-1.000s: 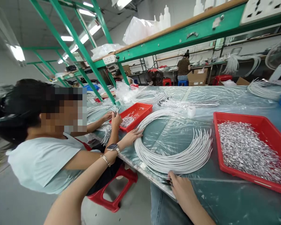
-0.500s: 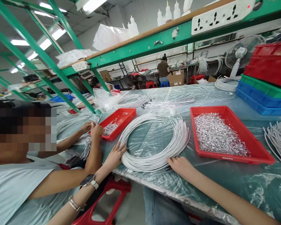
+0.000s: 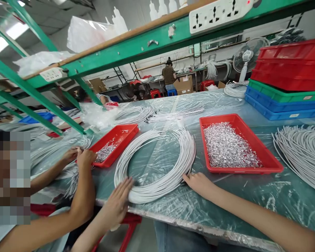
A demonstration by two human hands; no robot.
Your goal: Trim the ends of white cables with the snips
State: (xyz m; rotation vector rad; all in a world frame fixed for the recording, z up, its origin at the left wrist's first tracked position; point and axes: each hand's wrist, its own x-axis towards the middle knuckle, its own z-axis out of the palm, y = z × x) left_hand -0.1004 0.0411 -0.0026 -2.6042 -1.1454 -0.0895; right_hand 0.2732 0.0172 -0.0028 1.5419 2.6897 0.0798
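A ring-shaped coil of thin white cables lies on the plastic-covered table in front of me. My left hand is at its near left edge, fingers stretched out and touching or just over the cables, slightly blurred. At the near right edge, my right hand has its fingers curled and pinched at the outer cables. What exactly lies between those fingertips is partly hidden. A red tray holding many small shiny metal pieces stands to the right of the coil.
A co-worker's hands work at the left, beside a smaller red tray of metal bits. Another white cable bundle lies at right. Stacked bins stand behind it. A green shelf beam crosses above.
The view has turned to the right. My left hand has slid from the coil's left side toward its near edge, and the coil appears slightly rotated. My right hand stays at the near right edge.
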